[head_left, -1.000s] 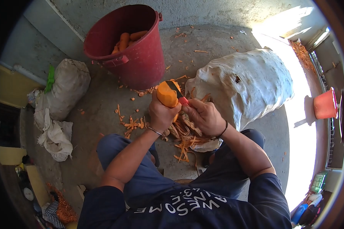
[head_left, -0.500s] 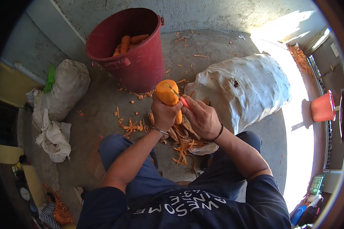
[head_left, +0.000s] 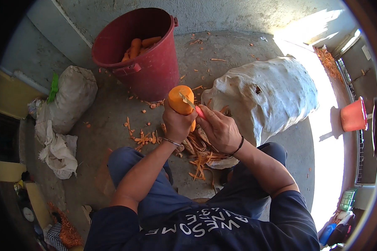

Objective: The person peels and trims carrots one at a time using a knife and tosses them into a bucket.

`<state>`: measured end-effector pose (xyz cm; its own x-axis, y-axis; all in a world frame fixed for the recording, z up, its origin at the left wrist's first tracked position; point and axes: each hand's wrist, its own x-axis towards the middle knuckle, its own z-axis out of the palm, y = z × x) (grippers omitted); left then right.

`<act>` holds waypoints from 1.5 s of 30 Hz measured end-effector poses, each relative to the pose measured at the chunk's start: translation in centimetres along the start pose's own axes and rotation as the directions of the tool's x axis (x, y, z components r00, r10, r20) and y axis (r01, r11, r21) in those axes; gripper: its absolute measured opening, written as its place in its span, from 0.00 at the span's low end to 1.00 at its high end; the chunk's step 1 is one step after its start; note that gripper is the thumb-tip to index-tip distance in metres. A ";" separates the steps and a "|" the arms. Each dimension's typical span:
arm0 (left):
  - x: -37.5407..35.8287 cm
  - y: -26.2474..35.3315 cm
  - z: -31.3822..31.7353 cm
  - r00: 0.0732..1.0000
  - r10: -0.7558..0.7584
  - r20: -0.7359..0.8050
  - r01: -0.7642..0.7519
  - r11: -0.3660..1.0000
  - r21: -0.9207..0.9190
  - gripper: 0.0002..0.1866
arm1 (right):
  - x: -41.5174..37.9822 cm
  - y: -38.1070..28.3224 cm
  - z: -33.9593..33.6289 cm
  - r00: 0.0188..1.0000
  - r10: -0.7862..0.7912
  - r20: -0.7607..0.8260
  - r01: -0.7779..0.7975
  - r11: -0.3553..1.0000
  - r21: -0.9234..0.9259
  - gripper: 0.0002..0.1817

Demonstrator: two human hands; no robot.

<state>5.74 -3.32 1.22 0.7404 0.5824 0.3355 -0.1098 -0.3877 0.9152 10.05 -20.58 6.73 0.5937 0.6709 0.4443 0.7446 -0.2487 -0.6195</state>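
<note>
Above the concrete floor (head_left: 197, 50), the left hand (head_left: 177, 124) is closed around a thick peeled carrot (head_left: 180, 100), its broad end upward. The right hand (head_left: 222, 130) grips the red-handled knife (head_left: 200, 111), blade against the carrot. Peelings (head_left: 203, 158) lie below, beside a bulging white sack (head_left: 268, 94); a maroon bucket (head_left: 155, 69) beyond the left hand contains more carrots (head_left: 135, 47). White, upside-down lettering on the navy T-shirt (head_left: 247, 236) includes "AWESOME"; creases obscure other letters.

One head-worn view looks forward and steeply down past the lap.
</note>
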 end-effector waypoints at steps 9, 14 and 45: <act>0.1 0.4 -0.4 1.000 0.022 0.021 -0.023 0.999 0.033 0.33 | 0.1 0.0 -0.7 0.999 0.001 0.035 -0.003 0.999 0.052 0.20; 0.3 0.3 -0.5 1.000 -0.004 0.022 0.004 1.000 0.002 0.33 | 0.0 0.5 -0.2 1.000 -0.025 0.011 0.025 0.997 0.070 0.18; 0.7 1.3 -1.5 0.786 -0.200 0.584 0.529 0.707 -0.469 0.31 | 1.6 4.8 -1.3 0.941 0.339 -0.013 -0.315 0.887 0.337 0.22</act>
<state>5.10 -2.32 2.94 0.9917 0.1182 -0.0499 0.0029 0.3687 0.9296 14.98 -21.57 5.34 0.8149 0.5377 0.2164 0.3707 -0.1964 -0.9078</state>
